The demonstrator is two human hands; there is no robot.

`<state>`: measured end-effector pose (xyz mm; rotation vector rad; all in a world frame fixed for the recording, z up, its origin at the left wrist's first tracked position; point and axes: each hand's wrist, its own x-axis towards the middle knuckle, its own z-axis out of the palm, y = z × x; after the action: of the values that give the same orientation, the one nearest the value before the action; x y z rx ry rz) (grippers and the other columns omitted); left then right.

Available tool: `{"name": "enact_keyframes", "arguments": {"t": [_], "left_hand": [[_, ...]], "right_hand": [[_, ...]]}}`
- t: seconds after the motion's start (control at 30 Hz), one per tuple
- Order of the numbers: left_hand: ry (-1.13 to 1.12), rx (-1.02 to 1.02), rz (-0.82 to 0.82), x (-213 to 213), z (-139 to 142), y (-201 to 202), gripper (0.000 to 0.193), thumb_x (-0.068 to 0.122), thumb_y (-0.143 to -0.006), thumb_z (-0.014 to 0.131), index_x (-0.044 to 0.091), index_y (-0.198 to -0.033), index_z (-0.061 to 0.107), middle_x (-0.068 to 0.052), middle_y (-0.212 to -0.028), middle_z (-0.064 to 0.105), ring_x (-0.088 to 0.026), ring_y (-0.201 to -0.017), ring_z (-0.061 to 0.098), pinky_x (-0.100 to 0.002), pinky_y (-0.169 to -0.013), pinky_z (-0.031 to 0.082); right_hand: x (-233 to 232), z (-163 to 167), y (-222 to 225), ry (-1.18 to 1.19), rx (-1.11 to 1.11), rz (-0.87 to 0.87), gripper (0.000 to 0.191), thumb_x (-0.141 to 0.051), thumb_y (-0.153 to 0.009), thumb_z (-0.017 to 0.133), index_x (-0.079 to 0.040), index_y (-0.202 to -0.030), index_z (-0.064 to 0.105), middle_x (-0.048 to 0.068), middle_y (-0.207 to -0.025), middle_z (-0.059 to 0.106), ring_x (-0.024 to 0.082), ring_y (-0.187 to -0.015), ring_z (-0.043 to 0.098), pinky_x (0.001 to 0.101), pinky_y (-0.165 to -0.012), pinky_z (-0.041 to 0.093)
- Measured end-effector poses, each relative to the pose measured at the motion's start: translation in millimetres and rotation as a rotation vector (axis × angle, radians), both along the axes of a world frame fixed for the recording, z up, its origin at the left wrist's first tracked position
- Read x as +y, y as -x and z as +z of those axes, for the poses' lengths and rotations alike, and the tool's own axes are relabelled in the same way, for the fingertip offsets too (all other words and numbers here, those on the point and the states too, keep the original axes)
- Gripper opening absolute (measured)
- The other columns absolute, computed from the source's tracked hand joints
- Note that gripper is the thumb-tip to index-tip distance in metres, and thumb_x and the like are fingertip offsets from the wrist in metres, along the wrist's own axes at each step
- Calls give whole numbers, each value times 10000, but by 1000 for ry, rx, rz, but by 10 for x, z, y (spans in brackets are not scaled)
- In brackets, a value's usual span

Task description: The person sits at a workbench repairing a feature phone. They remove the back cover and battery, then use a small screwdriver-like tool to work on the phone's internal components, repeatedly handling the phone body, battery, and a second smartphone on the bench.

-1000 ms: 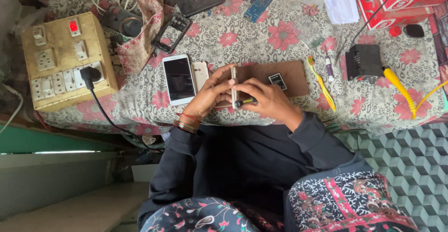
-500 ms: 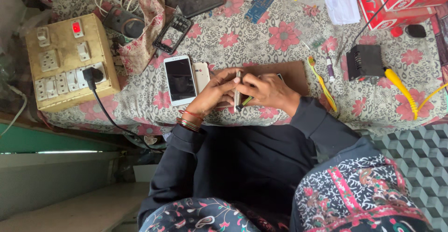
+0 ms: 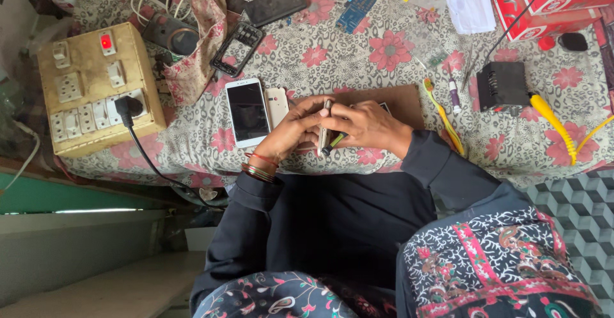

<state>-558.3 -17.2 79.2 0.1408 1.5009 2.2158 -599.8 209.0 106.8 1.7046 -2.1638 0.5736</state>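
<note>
**benchguy:** Head view, centre of the frame: a thin phone part [image 3: 325,128] stood on edge between both hands, over a brown mat [image 3: 404,100]. The left hand [image 3: 295,128] had its fingers curled round it, pinching one face; the right hand [image 3: 364,126] was closed on the other side, and something dark with a green bit poked out below, probably a tool. I couldn't tell exactly what it was. My guess is it was held edge-up so the seam was reachable.

**solderfan:** What was around it?

**benchguy:** Just left of the hands lay a white smartphone [image 3: 247,112] face up, with a pale back cover [image 3: 276,106] beside it. Further left sat a wooden switchboard [image 3: 96,88] with a black plug in it and a red light on. An empty phone frame [image 3: 237,48] lay in the upper middle, a yellow-handled tool [image 3: 442,113] right of the mat, a black box [image 3: 503,86] beyond, and red cartons [image 3: 543,1] in the upper right. Nothing blocked the hands, though the cloth was crowded.
</note>
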Motion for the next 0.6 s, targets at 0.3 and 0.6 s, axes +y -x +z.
{"name": "enact_keyframes", "arguments": {"t": [0.3, 0.6], "left_hand": [[7, 23, -12, -18, 5, 3, 420, 157, -1040, 574, 56, -1447, 547, -58, -1022, 657, -91, -769, 667, -257, -647, 579], [-13, 12, -19, -8, 87, -11, 471, 90, -989, 589, 36, -1456, 551, -49, -1111, 681, -73, -757, 643, -214, -610, 523]], "right_hand": [[-53, 32, 21, -13, -70, 17, 623, -342, -703, 911, -165, -1208, 592, 31, -1129, 628, 278, -756, 696, 396, -621, 567], [-85, 122, -16, -57, -49, 5, 608, -339, -685, 906, -171, -1198, 625, 42, -1073, 655, 287, -674, 684, 409, -567, 543]]}}
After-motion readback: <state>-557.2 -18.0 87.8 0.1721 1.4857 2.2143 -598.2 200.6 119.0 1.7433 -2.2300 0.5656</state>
